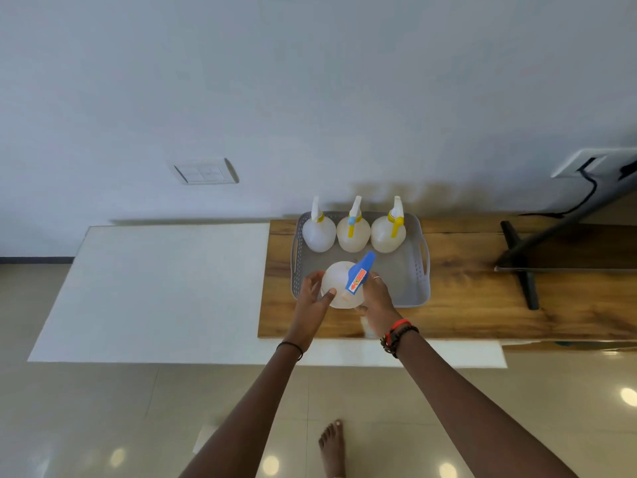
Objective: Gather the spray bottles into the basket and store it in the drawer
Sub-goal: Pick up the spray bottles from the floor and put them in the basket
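Observation:
A grey perforated basket [415, 270] sits on the wooden top. Three white spray bottles with yellow triggers stand in a row along its far wall: one at the left [319, 232], one in the middle [352, 234], one at the right [388, 236]. A fourth white bottle with a blue spray head [339, 282] is over the basket's near left corner. My left hand [315, 296] cups its left side and my right hand [375, 300] holds it from the right, below the blue head.
The wooden top [465, 305] lies on a low white cabinet [155, 288] against the wall. A black TV stand leg [524, 267] rests on the wood at the right. Glossy floor tiles and my bare foot [332, 446] are below.

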